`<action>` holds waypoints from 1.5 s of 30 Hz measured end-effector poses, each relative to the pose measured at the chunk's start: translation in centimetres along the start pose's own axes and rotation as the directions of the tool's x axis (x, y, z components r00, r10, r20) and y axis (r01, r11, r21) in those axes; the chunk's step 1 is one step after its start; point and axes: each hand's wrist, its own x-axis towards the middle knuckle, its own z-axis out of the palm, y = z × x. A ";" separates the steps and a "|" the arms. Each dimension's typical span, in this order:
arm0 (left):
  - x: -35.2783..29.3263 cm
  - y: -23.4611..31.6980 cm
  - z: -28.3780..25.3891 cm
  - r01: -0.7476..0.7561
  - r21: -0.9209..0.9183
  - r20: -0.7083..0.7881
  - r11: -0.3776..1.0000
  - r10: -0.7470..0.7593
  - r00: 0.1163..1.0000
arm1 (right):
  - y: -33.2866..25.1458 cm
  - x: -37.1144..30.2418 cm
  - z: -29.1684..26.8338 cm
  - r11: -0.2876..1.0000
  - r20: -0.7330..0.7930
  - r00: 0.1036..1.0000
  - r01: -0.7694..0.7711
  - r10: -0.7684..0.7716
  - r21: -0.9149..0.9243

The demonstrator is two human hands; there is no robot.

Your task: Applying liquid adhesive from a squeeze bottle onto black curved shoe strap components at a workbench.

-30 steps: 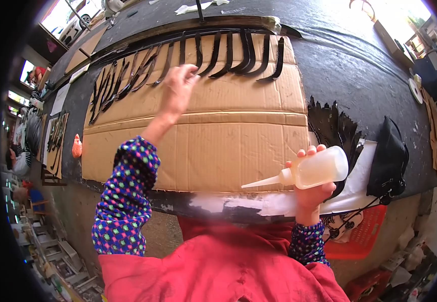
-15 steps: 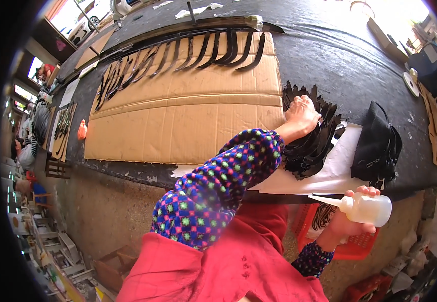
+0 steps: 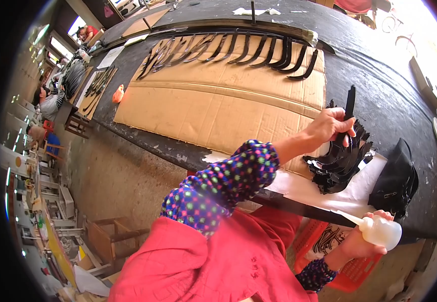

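Note:
My left hand (image 3: 327, 129) is closed on a dark strip (image 3: 350, 99), whose straight end sticks up past my fingers. Just below it lies a heap of black strips (image 3: 335, 176) on white paper (image 3: 299, 185) at the table's edge. In my right hand (image 3: 358, 245) is a translucent squeeze bottle (image 3: 385, 232), tipped on its side with its long thin nozzle toward the left. Left of the heap, a sheet of cardboard (image 3: 218, 113) carries a row of curved black strips (image 3: 248, 50) along its far side.
A black cloth bundle (image 3: 395, 176) lies right of the heap. Under the table edge stands a red crate (image 3: 306, 246) with strips in it. An orange lump (image 3: 118, 94) sits left of the cardboard. Farther left a person (image 3: 52, 102) is by the dark table (image 3: 379, 95).
My left hand has lifted from the heap and now has a strip in it. The view has shifted, so the table sits farther right. The bottle stays in my right hand.

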 end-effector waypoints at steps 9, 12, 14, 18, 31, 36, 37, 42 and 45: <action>-12.8 3.8 -3.5 0.259 0.238 0.040 0.936 -0.276 0.960 | 2.7 1.1 3.4 0.997 0.068 0.995 -0.069 0.071 -0.029; -16.2 5.1 -2.9 0.401 0.266 -0.073 0.876 -0.397 0.915 | 4.5 1.4 5.1 0.975 0.002 0.999 -0.051 0.053 -0.216; -17.7 5.7 -2.6 0.422 0.209 -0.124 0.882 -0.404 0.906 | 5.9 1.4 6.9 0.915 -0.045 0.999 -0.044 0.028 -0.401; -19.4 6.8 -3.3 0.482 0.220 -0.140 0.848 -0.461 0.876 | 7.9 1.2 9.0 0.825 -0.071 0.997 -0.052 0.015 -0.563; -21.2 9.0 -3.9 0.568 0.341 -0.206 0.749 -0.530 0.823 | 8.8 -0.2 9.8 0.674 -0.038 0.988 -0.132 0.152 -0.727; -21.1 9.2 -3.7 0.565 0.371 -0.202 0.737 -0.530 0.824 | 9.0 -0.4 10.2 0.672 -0.022 0.983 -0.142 0.184 -0.727; -21.1 9.2 -3.8 0.563 0.376 -0.194 0.736 -0.531 0.825 | 9.1 -0.4 10.2 0.672 -0.023 0.982 -0.145 0.187 -0.726; -21.1 9.2 -4.0 0.578 0.410 -0.199 0.706 -0.549 0.812 | 10.1 -0.5 11.1 0.572 -0.094 0.992 -0.122 0.079 -0.811; -21.3 9.0 -4.2 0.573 0.372 -0.200 0.730 -0.540 0.818 | 9.8 -0.5 10.8 0.572 -0.077 0.991 -0.124 0.105 -0.811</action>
